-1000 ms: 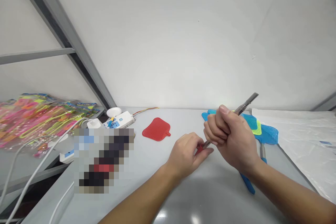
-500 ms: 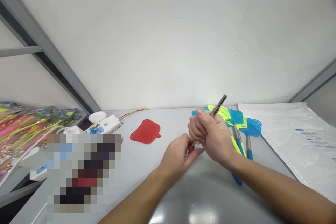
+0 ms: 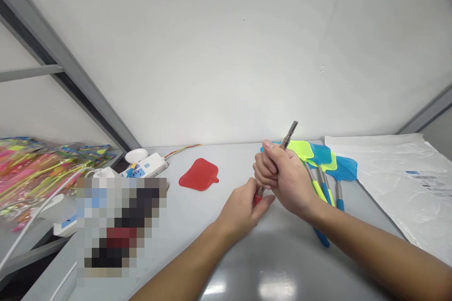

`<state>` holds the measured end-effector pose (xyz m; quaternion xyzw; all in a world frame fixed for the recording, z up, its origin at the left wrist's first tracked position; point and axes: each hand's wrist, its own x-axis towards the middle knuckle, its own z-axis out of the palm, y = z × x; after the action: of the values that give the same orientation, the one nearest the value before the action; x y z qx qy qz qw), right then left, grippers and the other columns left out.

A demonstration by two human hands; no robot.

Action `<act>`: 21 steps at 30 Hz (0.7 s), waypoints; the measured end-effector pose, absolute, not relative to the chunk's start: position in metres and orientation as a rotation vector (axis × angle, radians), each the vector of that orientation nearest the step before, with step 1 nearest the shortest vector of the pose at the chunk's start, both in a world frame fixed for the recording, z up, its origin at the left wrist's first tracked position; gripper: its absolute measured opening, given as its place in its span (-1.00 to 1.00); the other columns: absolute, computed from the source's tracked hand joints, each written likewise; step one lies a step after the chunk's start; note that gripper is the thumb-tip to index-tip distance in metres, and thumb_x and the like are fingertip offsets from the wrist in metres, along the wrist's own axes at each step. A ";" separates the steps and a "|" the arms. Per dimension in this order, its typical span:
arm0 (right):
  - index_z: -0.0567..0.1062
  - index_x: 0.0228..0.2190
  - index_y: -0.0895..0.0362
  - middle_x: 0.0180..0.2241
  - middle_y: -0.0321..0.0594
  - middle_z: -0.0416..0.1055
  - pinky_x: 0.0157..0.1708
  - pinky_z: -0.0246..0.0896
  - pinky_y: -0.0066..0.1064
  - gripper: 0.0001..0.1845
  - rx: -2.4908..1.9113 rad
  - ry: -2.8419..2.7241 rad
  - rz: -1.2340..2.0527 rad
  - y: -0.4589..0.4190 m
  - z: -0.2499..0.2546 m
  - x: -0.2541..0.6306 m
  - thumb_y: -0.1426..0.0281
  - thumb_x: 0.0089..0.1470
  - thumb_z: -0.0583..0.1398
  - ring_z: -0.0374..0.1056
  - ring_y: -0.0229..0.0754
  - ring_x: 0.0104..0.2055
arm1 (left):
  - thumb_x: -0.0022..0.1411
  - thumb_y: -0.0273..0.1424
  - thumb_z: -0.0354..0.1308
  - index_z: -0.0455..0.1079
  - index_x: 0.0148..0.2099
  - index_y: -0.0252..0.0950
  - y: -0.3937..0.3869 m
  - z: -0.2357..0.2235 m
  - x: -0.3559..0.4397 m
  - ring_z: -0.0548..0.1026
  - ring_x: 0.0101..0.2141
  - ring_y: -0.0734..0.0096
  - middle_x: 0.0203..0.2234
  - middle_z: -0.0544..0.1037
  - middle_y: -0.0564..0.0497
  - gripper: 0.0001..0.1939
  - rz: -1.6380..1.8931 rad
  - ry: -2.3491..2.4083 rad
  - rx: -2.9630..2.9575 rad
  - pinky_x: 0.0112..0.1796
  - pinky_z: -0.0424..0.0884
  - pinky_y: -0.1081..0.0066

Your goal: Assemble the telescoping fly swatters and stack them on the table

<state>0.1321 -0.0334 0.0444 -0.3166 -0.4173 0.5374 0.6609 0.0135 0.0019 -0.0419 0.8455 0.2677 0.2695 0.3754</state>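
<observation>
at the far left lie clear bags of bright pink, green and orange pieces [image 3: 38, 174], then a white power strip [image 3: 151, 166] with a pixelated patch in front of it. next comes a red mesh swatter head [image 3: 199, 175] lying flat on the grey table [image 3: 197, 221], apart from both hands and to the left of them. the left hand [image 3: 238, 209] grips a red handle [image 3: 258, 199] between thumb and curled fingers. the metal rod [image 3: 291, 133] rises from it, tilted up to the right, through the fist of the right hand [image 3: 287, 178], wrapped tightly just beside the left; its tip sticks out above. behind and right of that fist lie blue and yellow-green swatters [image 3: 321, 154], then a white plastic package [image 3: 391, 174].
</observation>
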 end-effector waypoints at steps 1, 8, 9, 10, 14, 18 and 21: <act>0.08 -0.66 0.10 -0.68 -0.47 -0.09 -0.65 -0.28 -0.44 -0.46 -0.720 -0.955 1.210 -0.034 0.045 0.132 0.16 0.17 0.17 -0.19 -0.39 -0.64 | 0.34 -0.19 -0.02 0.10 -0.32 -0.22 0.002 -0.041 0.013 0.24 -0.58 0.47 -0.58 0.29 0.16 -0.75 0.677 0.688 2.157 -0.52 0.12 0.45; 0.12 -0.66 0.10 -0.66 -0.45 -0.07 -0.62 -0.22 -0.42 -0.49 -0.760 -1.034 1.296 -0.036 0.048 0.132 0.16 0.21 0.14 -0.17 -0.37 -0.63 | 0.30 -0.23 0.03 0.10 -0.38 -0.22 0.003 -0.044 0.012 0.23 -0.59 0.50 -0.60 0.29 0.15 -0.74 0.731 0.668 2.176 -0.52 0.13 0.46; 0.13 -0.66 0.10 -0.66 -0.45 -0.07 -0.62 -0.22 -0.42 -0.49 -0.764 -1.043 1.298 -0.037 0.049 0.132 0.16 0.21 0.13 -0.17 -0.37 -0.63 | 0.29 -0.25 0.05 0.11 -0.39 -0.22 0.003 -0.045 0.012 0.22 -0.58 0.50 -0.59 0.29 0.14 -0.75 0.773 0.664 2.179 -0.52 0.13 0.46; 0.13 -0.66 0.10 -0.66 -0.45 -0.06 -0.62 -0.21 -0.41 -0.50 -0.766 -1.060 1.284 -0.038 0.050 0.132 0.17 0.22 0.13 -0.15 -0.36 -0.63 | 0.27 -0.26 0.06 0.11 -0.39 -0.22 0.003 -0.046 0.012 0.22 -0.57 0.50 -0.58 0.28 0.14 -0.76 0.823 0.662 2.177 -0.51 0.14 0.47; 0.15 -0.66 0.10 -0.66 -0.42 0.01 -0.57 -0.10 -0.39 -0.50 -0.807 -1.196 1.173 -0.041 0.048 0.129 0.18 0.24 0.11 -0.05 -0.34 -0.60 | 0.19 -0.34 0.11 0.18 -0.40 -0.24 0.005 -0.048 0.013 0.28 -0.51 0.48 -0.54 0.33 0.11 -0.82 0.940 0.674 2.144 -0.48 0.19 0.48; 0.13 -0.65 0.10 -0.66 -0.41 0.02 -0.54 -0.07 -0.38 -0.50 -0.851 -1.270 1.128 -0.042 0.043 0.129 0.19 0.27 0.07 -0.03 -0.32 -0.58 | 0.19 -0.39 0.10 0.25 -0.36 -0.26 0.005 -0.044 0.015 0.35 -0.48 0.46 -0.51 0.41 0.08 -0.90 0.876 0.703 2.040 -0.47 0.22 0.49; 0.14 -0.64 0.09 -0.64 -0.41 0.00 -0.55 -0.08 -0.39 -0.51 -0.856 -1.257 1.114 -0.039 0.041 0.132 0.18 0.26 0.07 -0.05 -0.32 -0.58 | 0.21 -0.37 0.10 0.26 -0.34 -0.26 0.005 -0.041 0.017 0.34 -0.47 0.46 -0.49 0.41 0.09 -0.89 0.834 0.701 2.030 -0.46 0.24 0.48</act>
<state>0.1316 -0.0389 0.0411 -0.3672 -0.5396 0.4783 0.5876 0.0167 0.0054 -0.0412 0.8050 0.2780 0.3305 0.4068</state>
